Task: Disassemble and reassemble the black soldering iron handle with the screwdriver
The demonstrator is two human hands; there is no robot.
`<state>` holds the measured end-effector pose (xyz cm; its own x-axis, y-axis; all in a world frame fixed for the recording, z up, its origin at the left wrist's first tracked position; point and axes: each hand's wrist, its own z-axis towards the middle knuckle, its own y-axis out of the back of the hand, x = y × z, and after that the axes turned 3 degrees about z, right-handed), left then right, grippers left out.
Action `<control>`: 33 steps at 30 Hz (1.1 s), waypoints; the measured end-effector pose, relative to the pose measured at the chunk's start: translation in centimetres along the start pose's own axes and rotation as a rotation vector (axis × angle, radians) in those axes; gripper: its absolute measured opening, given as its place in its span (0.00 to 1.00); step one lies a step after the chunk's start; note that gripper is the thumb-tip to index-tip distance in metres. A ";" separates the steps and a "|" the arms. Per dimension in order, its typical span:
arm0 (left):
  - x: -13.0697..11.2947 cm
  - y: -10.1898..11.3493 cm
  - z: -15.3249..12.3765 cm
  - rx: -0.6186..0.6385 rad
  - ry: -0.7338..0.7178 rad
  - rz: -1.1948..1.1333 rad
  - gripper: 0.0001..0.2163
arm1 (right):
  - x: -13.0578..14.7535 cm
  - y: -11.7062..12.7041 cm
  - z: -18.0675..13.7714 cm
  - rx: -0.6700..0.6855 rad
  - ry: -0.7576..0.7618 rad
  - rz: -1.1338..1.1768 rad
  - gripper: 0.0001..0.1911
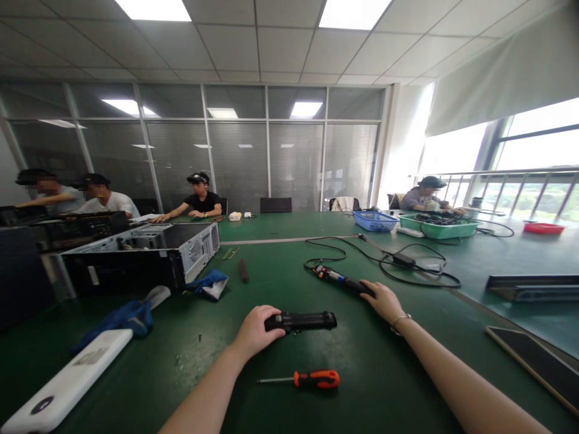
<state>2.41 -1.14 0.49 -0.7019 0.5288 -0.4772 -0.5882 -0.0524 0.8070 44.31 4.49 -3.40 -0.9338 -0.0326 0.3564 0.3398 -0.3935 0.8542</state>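
Note:
My left hand (257,330) is closed round the near end of a black plastic casing piece (310,320), long and rounded, lying on the green table. Further right, my right hand (384,303) grips the black handle end of a slim corded electric tool (340,279). That tool's far end shows bare inner parts in silver, blue and red, and a black cable (335,241) runs from it. An orange and black screwdriver (317,379) lies between my forearms, its shaft pointing left. Tiny dark bits, perhaps screws, sit beside the casing piece.
An opened computer case (181,256) stands at left, with blue-and-white gloves (210,283) and a white device (67,380) nearer me. Cable with a black adapter (404,260), blue basket (374,221) and green basket (438,227) are at right. Several people sit round the table.

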 end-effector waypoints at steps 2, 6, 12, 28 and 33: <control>0.2 -0.1 0.0 -0.005 -0.006 0.006 0.18 | 1.4 -0.4 -0.1 0.024 0.053 0.034 0.25; 0.3 -0.2 0.0 -0.011 -0.025 0.008 0.18 | 3.1 -0.7 -0.4 0.066 0.142 0.095 0.25; 0.1 -0.2 0.1 -0.015 -0.023 0.001 0.17 | 5.3 -0.2 -0.7 0.161 0.231 0.247 0.26; -0.3 0.0 -0.3 -0.036 -0.095 0.014 0.22 | 11.5 -0.8 -0.9 0.400 0.429 0.610 0.26; -0.9 0.5 -0.3 -0.213 -0.111 0.021 0.16 | 11.4 -0.9 -1.6 0.239 0.384 0.581 0.26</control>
<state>2.59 -1.86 1.24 -0.6732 0.6152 -0.4103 -0.6536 -0.2355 0.7192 33.20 2.99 -0.73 -0.5541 -0.5116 0.6567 0.7662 -0.0049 0.6426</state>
